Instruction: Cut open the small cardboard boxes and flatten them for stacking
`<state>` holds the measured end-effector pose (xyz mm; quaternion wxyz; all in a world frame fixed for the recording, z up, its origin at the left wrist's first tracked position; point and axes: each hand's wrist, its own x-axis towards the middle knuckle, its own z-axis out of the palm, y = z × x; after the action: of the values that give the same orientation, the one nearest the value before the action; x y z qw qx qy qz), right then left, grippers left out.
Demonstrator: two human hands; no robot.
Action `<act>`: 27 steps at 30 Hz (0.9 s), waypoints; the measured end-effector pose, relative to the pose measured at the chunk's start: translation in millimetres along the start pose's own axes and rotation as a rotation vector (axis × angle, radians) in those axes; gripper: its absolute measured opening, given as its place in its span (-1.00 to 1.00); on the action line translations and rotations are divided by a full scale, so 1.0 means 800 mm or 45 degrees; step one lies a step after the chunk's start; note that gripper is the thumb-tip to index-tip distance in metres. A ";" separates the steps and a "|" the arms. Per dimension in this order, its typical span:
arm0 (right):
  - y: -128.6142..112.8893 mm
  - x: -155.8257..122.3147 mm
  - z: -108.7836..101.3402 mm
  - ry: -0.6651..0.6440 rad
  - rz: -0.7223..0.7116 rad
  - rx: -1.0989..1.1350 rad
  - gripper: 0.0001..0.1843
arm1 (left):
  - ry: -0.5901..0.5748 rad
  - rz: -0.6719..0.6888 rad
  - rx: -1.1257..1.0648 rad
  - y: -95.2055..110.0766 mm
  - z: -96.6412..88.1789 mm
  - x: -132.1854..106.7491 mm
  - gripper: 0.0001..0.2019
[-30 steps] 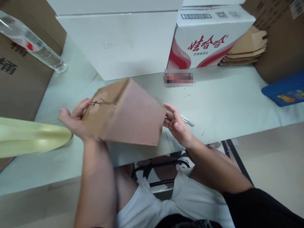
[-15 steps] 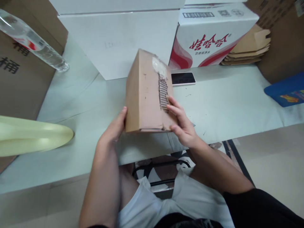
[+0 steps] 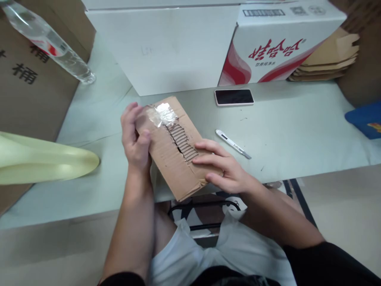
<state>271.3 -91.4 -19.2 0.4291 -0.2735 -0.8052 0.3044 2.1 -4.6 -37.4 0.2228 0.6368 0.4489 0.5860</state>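
The cardboard box [image 3: 166,153] seems light and stiff, best held by its edges, left hand [image 3: 133,141] grasping far-left end, right hand [image 3: 230,171] grasping near-right.

cardboard box [image 3: 169,153], underside hidden, yellow object [image 3: 44,159], cropped left; blue item [image 3: 364,119], cropped right

Cardboard box [image 3: 178,149] between both hands [image 3: 135,145] [image 3: 229,171]

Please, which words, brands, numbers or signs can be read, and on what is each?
"娃哈哈®": red-and-white box.
"饮用纯净水": same box, below the brand.
"桶": left brown box, twice, one partly covered.
Faint, perhaps "Lit": large white box.
Too small or blurred: bottle label, marks on the red-and-white box's top.
No readable words: held cardboard box.
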 end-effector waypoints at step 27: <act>0.039 -0.006 -0.085 0.894 0.794 -0.237 -0.74 | -0.141 0.127 -0.127 0.009 0.033 -0.017 -0.62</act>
<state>337.2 -56.5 -14.0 0.5370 -0.6258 -0.5149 0.2343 30.9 -13.2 -45.0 0.2493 0.6778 0.3738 0.5819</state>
